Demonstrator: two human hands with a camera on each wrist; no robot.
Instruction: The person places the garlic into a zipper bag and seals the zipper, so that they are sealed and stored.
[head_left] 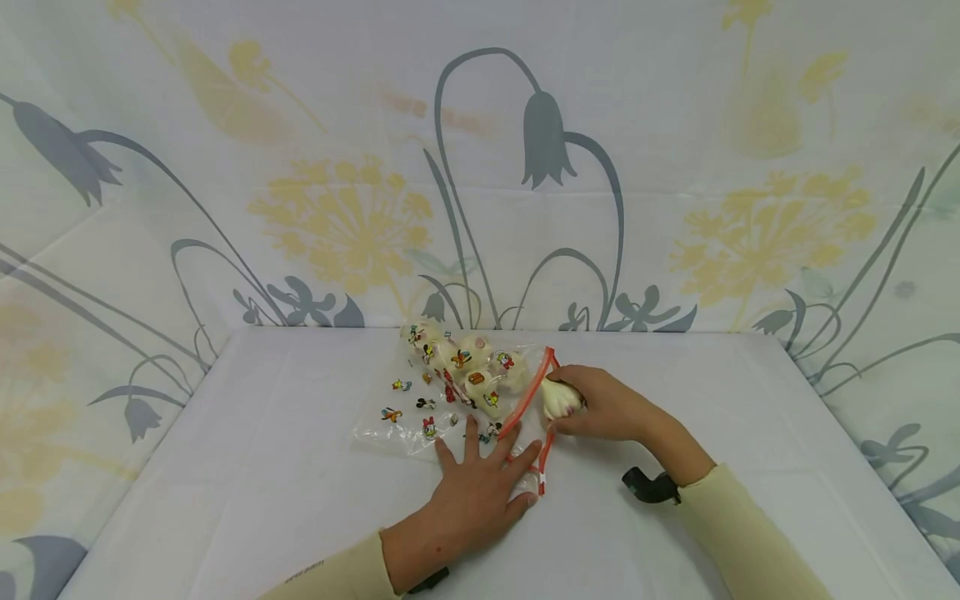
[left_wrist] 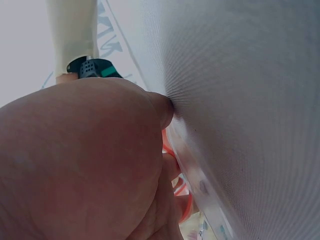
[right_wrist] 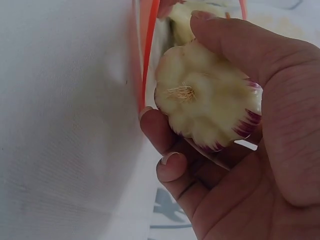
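A clear zip bag (head_left: 382, 433) printed with small cartoon figures lies flat, its red-edged mouth (head_left: 528, 396) facing right. Several pale garlic bulbs (head_left: 477, 379) are bunched inside at its far end. With fingers spread, my left hand (head_left: 480, 496) rests on the near part of the bag by the mouth. My right hand (head_left: 611, 406) grips one garlic bulb (head_left: 561, 401) between thumb and fingers at the opening. In the right wrist view, that garlic bulb (right_wrist: 205, 100) shows its root end and purple streaks, close beside the red strip (right_wrist: 149, 55).
A white cloth covers the table (head_left: 285, 392). Behind it hangs a curtain (head_left: 480, 167) with grey and yellow flower prints. A black strap piece (head_left: 649, 486) sticks out near my right wrist.
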